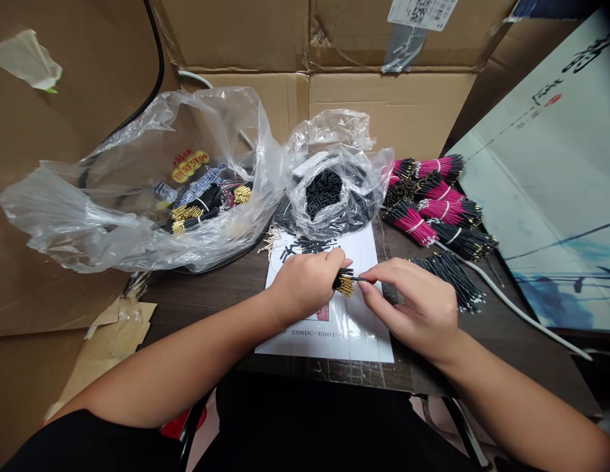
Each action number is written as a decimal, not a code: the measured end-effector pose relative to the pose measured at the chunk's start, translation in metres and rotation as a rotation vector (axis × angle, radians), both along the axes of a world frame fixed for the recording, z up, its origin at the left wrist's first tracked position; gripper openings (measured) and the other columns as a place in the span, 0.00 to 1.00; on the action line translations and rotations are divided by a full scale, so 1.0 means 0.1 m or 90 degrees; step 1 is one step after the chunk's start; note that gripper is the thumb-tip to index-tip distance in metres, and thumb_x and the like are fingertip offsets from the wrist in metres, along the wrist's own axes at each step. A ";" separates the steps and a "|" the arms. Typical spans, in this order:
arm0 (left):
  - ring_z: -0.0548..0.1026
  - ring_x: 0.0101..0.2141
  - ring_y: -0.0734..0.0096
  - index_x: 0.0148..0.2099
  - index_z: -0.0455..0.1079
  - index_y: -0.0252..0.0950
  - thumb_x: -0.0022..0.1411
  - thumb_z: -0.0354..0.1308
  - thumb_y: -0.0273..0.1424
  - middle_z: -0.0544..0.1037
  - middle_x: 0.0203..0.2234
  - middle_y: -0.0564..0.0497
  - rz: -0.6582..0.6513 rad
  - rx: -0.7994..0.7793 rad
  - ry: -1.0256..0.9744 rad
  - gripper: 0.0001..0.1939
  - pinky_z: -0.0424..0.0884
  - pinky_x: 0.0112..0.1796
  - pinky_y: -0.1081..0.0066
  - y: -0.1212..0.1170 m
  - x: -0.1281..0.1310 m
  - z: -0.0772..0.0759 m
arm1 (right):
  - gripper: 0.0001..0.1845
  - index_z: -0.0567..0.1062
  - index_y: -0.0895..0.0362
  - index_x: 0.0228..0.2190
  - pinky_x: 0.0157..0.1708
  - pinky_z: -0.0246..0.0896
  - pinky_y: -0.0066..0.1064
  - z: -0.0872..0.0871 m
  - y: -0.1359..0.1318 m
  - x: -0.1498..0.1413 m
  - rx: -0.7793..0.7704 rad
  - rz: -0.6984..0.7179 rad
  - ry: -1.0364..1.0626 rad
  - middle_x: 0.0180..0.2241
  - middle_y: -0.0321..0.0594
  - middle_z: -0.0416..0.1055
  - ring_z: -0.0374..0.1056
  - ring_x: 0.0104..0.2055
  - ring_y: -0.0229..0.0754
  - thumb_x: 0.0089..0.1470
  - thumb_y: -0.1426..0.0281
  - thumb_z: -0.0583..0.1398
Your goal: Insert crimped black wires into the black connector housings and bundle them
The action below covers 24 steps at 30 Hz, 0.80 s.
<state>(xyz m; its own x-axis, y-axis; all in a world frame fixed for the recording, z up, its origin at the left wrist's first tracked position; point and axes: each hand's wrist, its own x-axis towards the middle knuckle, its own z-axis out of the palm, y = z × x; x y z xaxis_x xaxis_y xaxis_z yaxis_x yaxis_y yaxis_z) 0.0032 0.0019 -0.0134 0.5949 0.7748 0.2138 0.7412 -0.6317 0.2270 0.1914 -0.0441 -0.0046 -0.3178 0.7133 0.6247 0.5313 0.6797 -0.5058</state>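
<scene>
Clearly, the printed sheet is my best landmark from this end, and on it I read "206DC-E001", with the characters at either end uncertain. Above the sheet, I have the left hand clenched around a bundle of gold-tipped wires. The right hand pinches a thin black piece between thumb and forefinger, right at those tips. Both hands and the bundle block part of the sheet's print from me, including a pinkish picture.

Left of the sheet sprawls a large clear bag with red-on-yellow and blue lettering too creased for me to read; tied wire bundles show inside it. Just beyond the sheet sits a smaller bag of short black tubes, and loose tubes lie at the sheet's far edge. Right of it I see pink and black bundles in white ties, fanned black wires and a white cable. Farther right, a pale panel bears brush characters and a red mark. Behind everything, the cardboard carries a coded label, its print too small for me.
</scene>
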 end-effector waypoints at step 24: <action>0.70 0.26 0.74 0.34 0.66 0.35 0.62 0.50 0.29 0.73 0.25 0.54 -0.162 -0.318 -0.219 0.06 0.63 0.29 0.75 -0.06 0.01 0.09 | 0.13 0.76 0.57 0.39 0.35 0.68 0.32 -0.01 -0.04 0.01 0.012 0.025 0.061 0.32 0.39 0.76 0.71 0.32 0.38 0.49 0.77 0.65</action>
